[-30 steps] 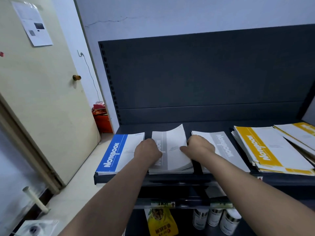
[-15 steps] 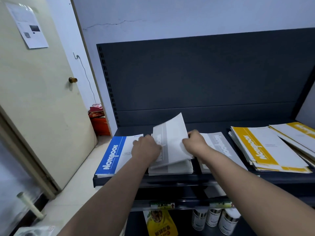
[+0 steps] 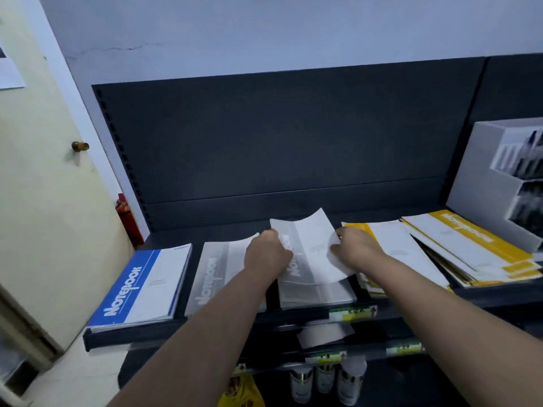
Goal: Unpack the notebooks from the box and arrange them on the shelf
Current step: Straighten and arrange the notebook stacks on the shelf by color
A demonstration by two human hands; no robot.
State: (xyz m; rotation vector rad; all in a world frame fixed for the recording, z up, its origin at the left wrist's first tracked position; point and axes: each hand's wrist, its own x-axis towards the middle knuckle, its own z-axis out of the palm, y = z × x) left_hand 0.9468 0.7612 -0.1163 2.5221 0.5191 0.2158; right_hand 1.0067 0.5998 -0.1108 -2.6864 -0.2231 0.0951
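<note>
Pinching grey notebook [image 3: 311,251]: left hand [image 3: 266,254], right hand [image 3: 358,249] | blue notebooks [image 3: 132,289] left | yellow stacks [image 3: 476,239] right

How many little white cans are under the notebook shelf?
3. All stand in a row below the shelf, right of the yellow packet: left can, middle can, right can. More may hide behind them.

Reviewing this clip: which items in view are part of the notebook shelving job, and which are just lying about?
Job: top grey notebook, held by left hand and right hand; grey stack; blue stack; yellow stack; shelf.
Lying about: white display box; cans; door knob.
</note>
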